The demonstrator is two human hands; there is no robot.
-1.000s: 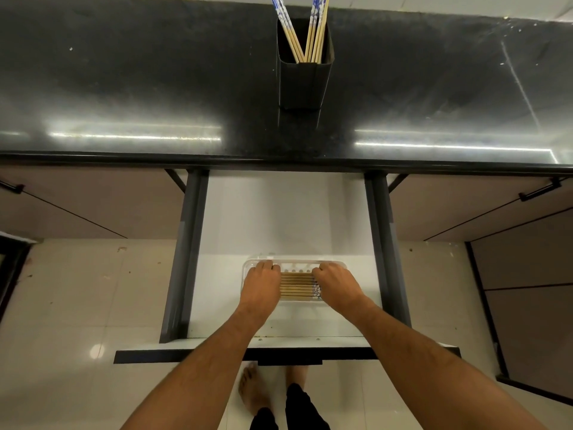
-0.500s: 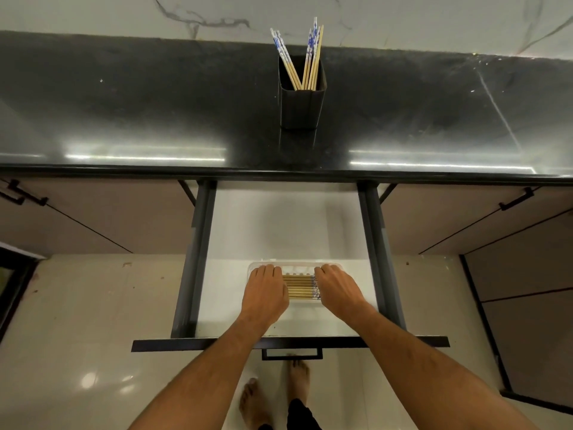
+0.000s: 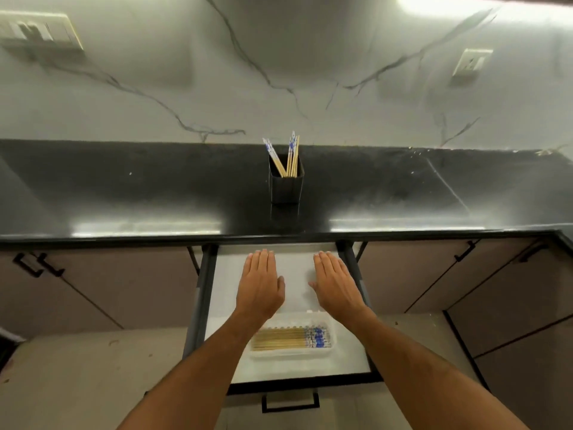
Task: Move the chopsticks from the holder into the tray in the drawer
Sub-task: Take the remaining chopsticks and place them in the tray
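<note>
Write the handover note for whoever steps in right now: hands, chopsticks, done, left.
Left hand and right hand: both open, flat, empty, above the open drawer, between the tray and the counter edge.
Tray: near the drawer's front, a row of chopsticks lying flat in it.
Holder: upright on the black counter, several remaining chopsticks standing in it.
Done: part of the set moved.
Left: carry the remaining chopsticks from the holder to the tray.
</note>
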